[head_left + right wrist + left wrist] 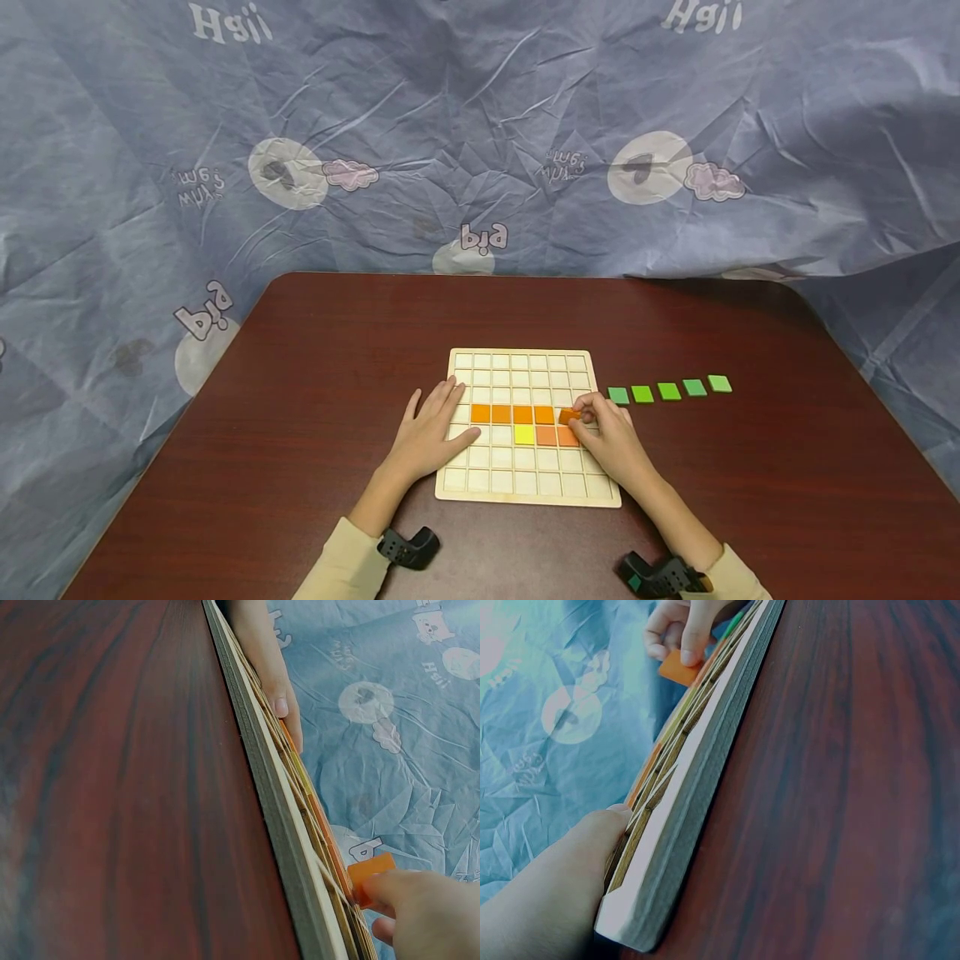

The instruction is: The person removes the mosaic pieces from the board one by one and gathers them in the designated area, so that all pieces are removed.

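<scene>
A square wooden grid board (528, 483) lies on the table. Pinched between the thumb and fingers of my right hand (611, 437) is an orange square tile (569, 416), tilted over the right side of the board; the right wrist view also shows this tile (370, 871). Left of it, several orange tiles (512, 414) sit in a row of cells. In the row nearer me lie a yellow tile (523, 434) and two lighter orange tiles (557, 436). My left hand (431, 433) rests on the board's left edge, fingers straight and thumb spread.
Several green tiles (668, 391) lie in a line on the dark red-brown table (337, 333), right of the board. A blue printed cloth (480, 125) hangs behind the table's far edge. Each wrist wears a black camera band (408, 548).
</scene>
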Tool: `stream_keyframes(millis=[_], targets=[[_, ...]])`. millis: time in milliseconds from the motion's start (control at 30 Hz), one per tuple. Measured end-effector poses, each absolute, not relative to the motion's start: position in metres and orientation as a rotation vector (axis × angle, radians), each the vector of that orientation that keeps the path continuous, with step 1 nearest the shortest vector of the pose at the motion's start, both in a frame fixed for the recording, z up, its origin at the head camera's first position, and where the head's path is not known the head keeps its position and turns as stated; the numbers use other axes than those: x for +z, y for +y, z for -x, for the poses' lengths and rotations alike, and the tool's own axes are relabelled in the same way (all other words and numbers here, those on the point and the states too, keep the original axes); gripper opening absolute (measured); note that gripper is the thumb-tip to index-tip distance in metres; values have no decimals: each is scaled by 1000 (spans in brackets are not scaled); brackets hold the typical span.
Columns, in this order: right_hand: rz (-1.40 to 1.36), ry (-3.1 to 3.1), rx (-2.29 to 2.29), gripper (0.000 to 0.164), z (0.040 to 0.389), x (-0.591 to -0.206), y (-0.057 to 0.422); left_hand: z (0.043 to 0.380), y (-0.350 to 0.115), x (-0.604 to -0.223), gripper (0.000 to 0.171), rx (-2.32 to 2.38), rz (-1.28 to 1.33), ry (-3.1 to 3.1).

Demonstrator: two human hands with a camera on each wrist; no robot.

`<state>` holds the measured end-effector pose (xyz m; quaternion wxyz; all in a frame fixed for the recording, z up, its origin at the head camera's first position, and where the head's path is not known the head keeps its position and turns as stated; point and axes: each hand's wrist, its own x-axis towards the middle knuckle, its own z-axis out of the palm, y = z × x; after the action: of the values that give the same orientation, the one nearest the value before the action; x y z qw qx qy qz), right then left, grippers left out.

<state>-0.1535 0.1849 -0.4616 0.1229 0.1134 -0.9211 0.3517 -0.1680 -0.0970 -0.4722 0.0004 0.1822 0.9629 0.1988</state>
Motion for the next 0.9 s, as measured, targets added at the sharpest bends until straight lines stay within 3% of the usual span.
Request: stream_keyframes(millis=[900], targets=[[-275, -2657, 1329, 20, 151, -447, 189, 168, -97, -474, 75, 624, -575, 3010]])
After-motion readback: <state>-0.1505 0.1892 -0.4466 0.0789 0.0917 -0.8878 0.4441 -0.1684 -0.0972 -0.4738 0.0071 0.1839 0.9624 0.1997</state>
